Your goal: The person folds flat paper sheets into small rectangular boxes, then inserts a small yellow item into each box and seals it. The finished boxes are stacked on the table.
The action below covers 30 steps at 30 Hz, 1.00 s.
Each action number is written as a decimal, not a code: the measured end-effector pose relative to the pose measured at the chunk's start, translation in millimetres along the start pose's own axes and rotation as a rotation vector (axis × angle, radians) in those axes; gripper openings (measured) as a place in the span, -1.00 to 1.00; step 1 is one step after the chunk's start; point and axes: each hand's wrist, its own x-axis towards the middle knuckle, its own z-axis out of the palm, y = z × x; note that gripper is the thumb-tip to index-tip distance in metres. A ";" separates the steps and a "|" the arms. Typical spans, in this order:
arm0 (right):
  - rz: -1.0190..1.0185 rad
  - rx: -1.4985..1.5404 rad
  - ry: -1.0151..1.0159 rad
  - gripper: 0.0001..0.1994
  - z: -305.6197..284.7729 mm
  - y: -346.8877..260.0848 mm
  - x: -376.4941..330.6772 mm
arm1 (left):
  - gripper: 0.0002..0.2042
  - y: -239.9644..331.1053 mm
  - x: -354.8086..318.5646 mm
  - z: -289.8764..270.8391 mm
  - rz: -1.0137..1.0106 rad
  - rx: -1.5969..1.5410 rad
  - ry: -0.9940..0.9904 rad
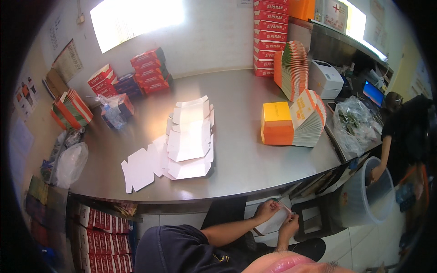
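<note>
Together, the left hand [267,211] and right hand [287,227] grasp a white card [272,224], fingers curled at its margin, just off the table's [241,168] near edge. Overlapping white blanks [191,143] lie left of the orange box [276,125].

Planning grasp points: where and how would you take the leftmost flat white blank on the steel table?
I'd grip the white blank by its left edge, coming from the left: it lies flat, that side borders bare table, and its right side meets other white cartons.
</note>
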 end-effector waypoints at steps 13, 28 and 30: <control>0.229 0.045 0.125 -0.79 -8.6 32.1 16.2 | -0.75 13.1 7.6 -10.8 -0.040 -0.417 -0.189; 0.148 0.419 -0.108 -0.82 8.0 23.7 7.5 | -0.76 16.2 -1.4 -10.9 0.069 -0.192 -0.129; -0.074 0.239 -0.049 -0.83 -3.3 -8.4 2.0 | -0.74 14.9 -2.9 -11.3 0.064 -0.270 -0.114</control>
